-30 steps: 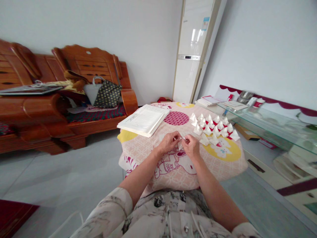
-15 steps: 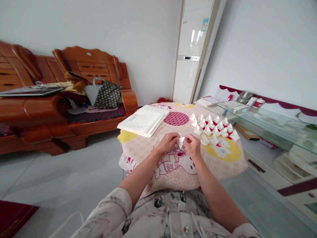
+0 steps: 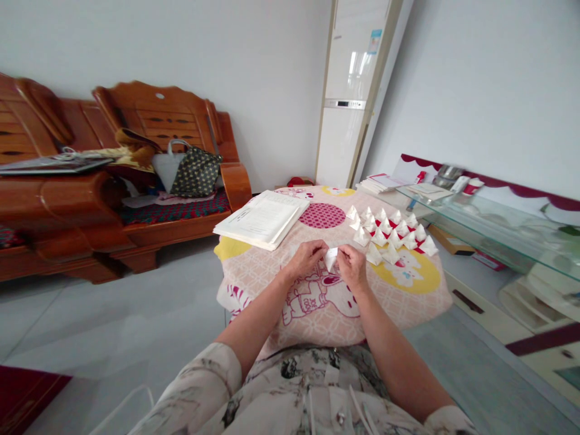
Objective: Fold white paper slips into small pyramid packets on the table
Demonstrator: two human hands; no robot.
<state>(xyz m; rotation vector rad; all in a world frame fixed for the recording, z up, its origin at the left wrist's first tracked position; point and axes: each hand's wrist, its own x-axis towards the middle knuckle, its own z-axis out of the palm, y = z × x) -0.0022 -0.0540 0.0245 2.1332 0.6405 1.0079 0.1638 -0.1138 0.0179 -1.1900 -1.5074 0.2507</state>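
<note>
A small piece of folded white paper point(image 3: 331, 258) is held between my two hands, above the cloth-covered table. Its left side is pinched by my left hand point(image 3: 309, 258), fingers closed. My right hand point(image 3: 353, 264) pinches the other side, also closed. To the right of my hands stand several folded white paper pieces with pointed tops point(image 3: 393, 232), set in rows, some with red showing between them. Behind my left hand lies a stack of white paper sheets point(image 3: 258, 219).
A patterned pink cloth point(image 3: 267, 284) covers the table. On the right is a glass-topped cabinet point(image 3: 489, 223) with papers and metal containers. A wooden sofa point(image 3: 176, 121) with bags stands at left, and a tall white air conditioner point(image 3: 343, 139) is at the back.
The folded paper between my fingers has turned and opened slightly, showing a flatter, wider top edge. Both hands stay in nearly the same place.
</note>
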